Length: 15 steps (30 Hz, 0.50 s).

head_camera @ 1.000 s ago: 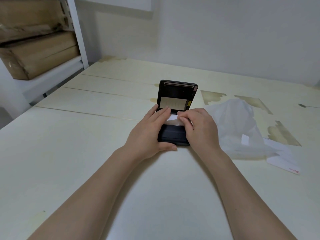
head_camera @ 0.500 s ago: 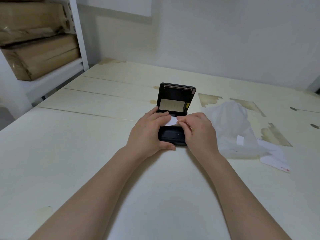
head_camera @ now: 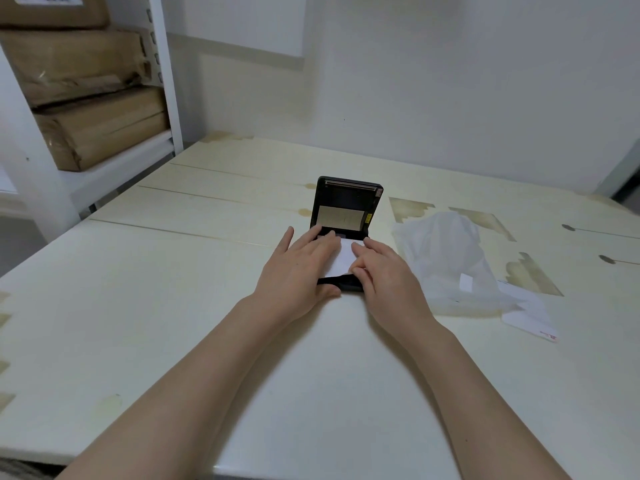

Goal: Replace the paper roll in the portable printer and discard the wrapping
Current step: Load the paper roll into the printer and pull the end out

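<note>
A small black portable printer (head_camera: pixel 346 202) lies in the middle of the table with its lid standing open toward me. A white strip of paper (head_camera: pixel 341 259) comes out of the roll bay and lies over the printer's front. My left hand (head_camera: pixel 298 268) rests on the printer's left side, thumb against its front edge, fingers spread over the bay. My right hand (head_camera: pixel 384 271) pinches the paper strip's right edge. The roll itself is hidden under my fingers. Clear plastic wrapping (head_camera: pixel 446 261) lies crumpled on the table to the right.
A white paper slip with a red mark (head_camera: pixel 530 317) lies partly under the wrapping. A white shelf unit (head_camera: pixel 162 74) with brown parcels (head_camera: pixel 93 129) stands at the far left. The cream table (head_camera: pixel 173 323) shows worn patches; its near edge is close to me.
The paper strip is longer now, drawn out toward me over the printer's front. My right hand has moved back with it. The left hand's fingers have spread flatter.
</note>
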Motion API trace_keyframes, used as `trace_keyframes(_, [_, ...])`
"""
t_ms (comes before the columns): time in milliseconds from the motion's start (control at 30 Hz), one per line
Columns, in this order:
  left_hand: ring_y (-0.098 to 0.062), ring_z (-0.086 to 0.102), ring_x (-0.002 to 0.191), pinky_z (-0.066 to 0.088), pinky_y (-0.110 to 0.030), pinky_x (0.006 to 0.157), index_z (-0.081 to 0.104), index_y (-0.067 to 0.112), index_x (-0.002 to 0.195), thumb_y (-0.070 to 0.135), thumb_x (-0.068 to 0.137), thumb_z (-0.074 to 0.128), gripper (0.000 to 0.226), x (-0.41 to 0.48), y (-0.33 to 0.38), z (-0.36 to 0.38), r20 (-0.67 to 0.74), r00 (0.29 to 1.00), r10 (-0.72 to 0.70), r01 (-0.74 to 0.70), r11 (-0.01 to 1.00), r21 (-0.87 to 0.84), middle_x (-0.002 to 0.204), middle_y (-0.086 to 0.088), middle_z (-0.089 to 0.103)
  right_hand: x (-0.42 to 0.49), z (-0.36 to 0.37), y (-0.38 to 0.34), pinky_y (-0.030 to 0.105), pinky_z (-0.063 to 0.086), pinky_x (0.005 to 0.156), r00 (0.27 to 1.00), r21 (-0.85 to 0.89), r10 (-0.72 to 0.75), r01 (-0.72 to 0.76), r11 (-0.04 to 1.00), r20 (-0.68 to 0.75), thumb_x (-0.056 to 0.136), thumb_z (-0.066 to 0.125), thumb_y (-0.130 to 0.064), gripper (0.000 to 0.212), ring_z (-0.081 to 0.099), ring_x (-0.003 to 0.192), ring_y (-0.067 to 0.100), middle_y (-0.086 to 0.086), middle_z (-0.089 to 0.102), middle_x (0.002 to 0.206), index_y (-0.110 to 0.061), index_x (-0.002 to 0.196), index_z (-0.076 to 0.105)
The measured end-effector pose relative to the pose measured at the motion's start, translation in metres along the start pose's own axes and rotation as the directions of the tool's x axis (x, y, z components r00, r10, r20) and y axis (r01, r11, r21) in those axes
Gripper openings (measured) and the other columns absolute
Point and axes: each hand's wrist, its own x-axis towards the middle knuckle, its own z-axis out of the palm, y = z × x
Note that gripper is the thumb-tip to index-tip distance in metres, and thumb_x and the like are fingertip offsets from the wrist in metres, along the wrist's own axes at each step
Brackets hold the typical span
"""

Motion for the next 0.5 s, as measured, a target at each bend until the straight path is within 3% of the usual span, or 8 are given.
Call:
trace_keyframes(133, [-0.015, 0.011, 0.154, -0.004, -0.043, 0.123, 0.031, 0.026, 0.153, 0.050, 0.092, 0.056, 0.069, -0.007, -0.001, 0.000, -0.016, 1.000, 0.014, -0.013, 0.999, 0.035, 0.161, 0.011, 0.029, -0.010, -0.006, -0.004, 0.012, 0.026, 0.094, 0.999, 0.029, 0.011, -0.012, 1.000, 0.043, 0.100, 0.041, -0.010, 0.024, 0.035, 0.140, 0.012, 0.002, 0.069, 0.117, -0.005, 0.098, 0.064])
trace_keyframes(300, [-0.021, 0.016, 0.153, -0.004, -0.049, 0.122, 0.047, 0.022, 0.144, 0.050, 0.090, 0.058, 0.063, -0.011, 0.001, 0.002, -0.075, 0.996, 0.045, -0.043, 0.998, 0.038, 0.151, 0.005, 0.045, -0.018, -0.001, -0.002, 0.015, 0.027, 0.100, 0.998, 0.016, -0.020, 0.019, 1.000, 0.056, 0.100, 0.040, -0.009, 0.023, 0.033, 0.142, 0.016, 0.000, 0.068, 0.115, -0.003, 0.106, 0.061])
trace_keyframes(433, [-0.017, 0.002, 0.155, -0.004, -0.050, 0.123, 0.043, 0.023, 0.143, 0.069, 0.085, 0.046, 0.074, -0.011, -0.002, 0.002, -0.001, 0.999, 0.033, -0.033, 0.997, 0.071, 0.165, 0.007, 0.021, -0.020, 0.000, 0.000, 0.013, 0.023, 0.101, 0.998, -0.006, -0.040, 0.041, 0.999, 0.056, 0.099, 0.042, -0.009, 0.019, 0.033, 0.141, 0.020, 0.002, 0.067, 0.111, -0.006, 0.096, 0.060])
trace_keyframes(500, [-0.014, -0.003, 0.155, -0.008, -0.051, 0.123, 0.039, 0.025, 0.145, 0.084, 0.070, 0.034, 0.096, -0.010, -0.005, 0.000, 0.052, 0.998, 0.037, -0.041, 0.996, 0.082, 0.166, 0.009, 0.016, -0.021, -0.001, -0.001, 0.025, 0.027, 0.110, 0.996, -0.008, -0.057, 0.058, 0.998, 0.075, 0.098, 0.047, -0.015, 0.018, 0.032, 0.142, 0.023, 0.004, 0.066, 0.118, -0.007, 0.093, 0.063])
